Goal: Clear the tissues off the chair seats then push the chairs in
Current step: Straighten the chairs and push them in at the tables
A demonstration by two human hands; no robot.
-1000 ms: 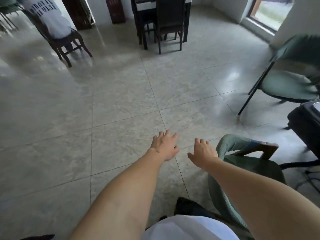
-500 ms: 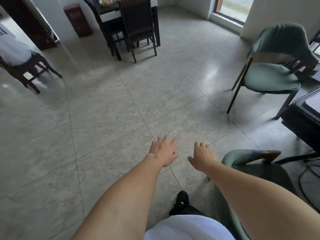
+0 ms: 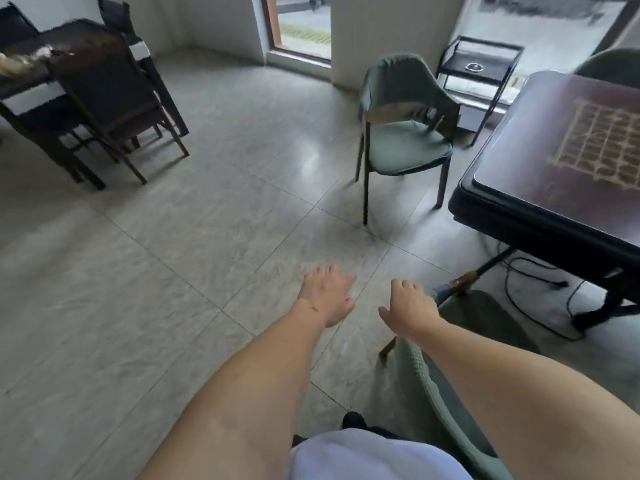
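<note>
Both hands held out over the floor, palms down, fingers loosely spread. Left hand released, grasping nothing. Right hand likewise released, hovering just above the back of the near green chair, not clearly touching it.

No tissues visible on any seat in view. Far green chair stands near the dark surface but pulled out from it; its seat looks bare. Near chair's seat is mostly hidden by the right arm, cannot tell.

Risks, as judged: cables on the floor run under the surface, so a pushed chair leg could snag them. A tissue on the hidden seat could be missed. View is motion-blurred, small items easy to overlook.

Count: green chairs 2 clear, possibly a third at top right edge; dark wooden chairs at the far table at least 2; hands 2; tissues 0 seen.
</note>
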